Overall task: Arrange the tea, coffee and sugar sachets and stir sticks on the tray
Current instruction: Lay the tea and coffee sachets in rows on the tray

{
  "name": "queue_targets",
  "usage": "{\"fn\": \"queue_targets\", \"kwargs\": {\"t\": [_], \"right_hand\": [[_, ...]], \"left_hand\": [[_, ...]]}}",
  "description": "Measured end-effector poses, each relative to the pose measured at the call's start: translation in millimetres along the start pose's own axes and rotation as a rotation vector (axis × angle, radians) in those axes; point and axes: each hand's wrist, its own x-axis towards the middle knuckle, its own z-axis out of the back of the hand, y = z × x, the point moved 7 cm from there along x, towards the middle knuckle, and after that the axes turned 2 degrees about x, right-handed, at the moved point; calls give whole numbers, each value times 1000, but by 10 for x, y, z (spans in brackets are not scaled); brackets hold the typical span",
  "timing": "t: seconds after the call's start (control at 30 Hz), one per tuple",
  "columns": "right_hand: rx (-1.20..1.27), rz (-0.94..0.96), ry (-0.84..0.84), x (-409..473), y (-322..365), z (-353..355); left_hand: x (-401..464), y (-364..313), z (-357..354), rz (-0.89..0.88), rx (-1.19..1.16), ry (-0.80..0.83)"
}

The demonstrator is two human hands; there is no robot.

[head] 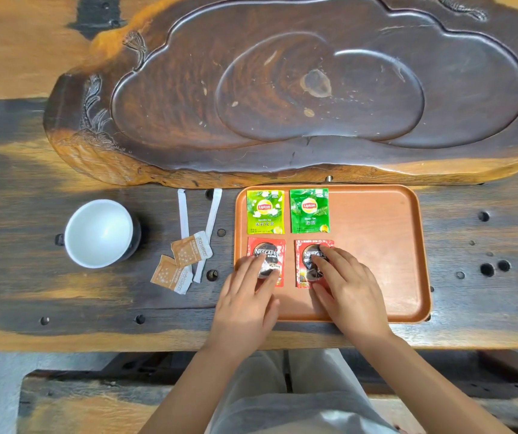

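An orange tray (376,233) lies on the wooden table. Two green Lipton tea sachets (265,212) (309,210) sit side by side along its far left. Below them lie two red Nescafe coffee sachets (267,248) (305,261). My left hand (245,305) rests its fingertips flat on the left coffee sachet. My right hand (348,292) presses its fingers on the right one. Neither hand grips anything. Left of the tray, on the table, lie two brown sugar sachets (191,249) (171,275) and two white wrapped stir sticks (183,214) (210,227).
A white bowl (99,233) stands at the left of the table. A large dark carved wooden tea board (282,89) fills the far side. The table has several round holes. Its front edge runs just below my wrists.
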Motion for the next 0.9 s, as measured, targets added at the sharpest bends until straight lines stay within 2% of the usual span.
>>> {"fn": "queue_targets", "kwargs": {"t": [0.73,0.8,0.9], "right_hand": [[35,-20,14,70,58,36],[38,-20,-18,95,82,81],[40,-15,-57,160,149,128]], "left_hand": [[38,-29,46,52,-71,-26],[12,-17,115,65,-131,-65],[-54,116,343,94,-206,-220]]}}
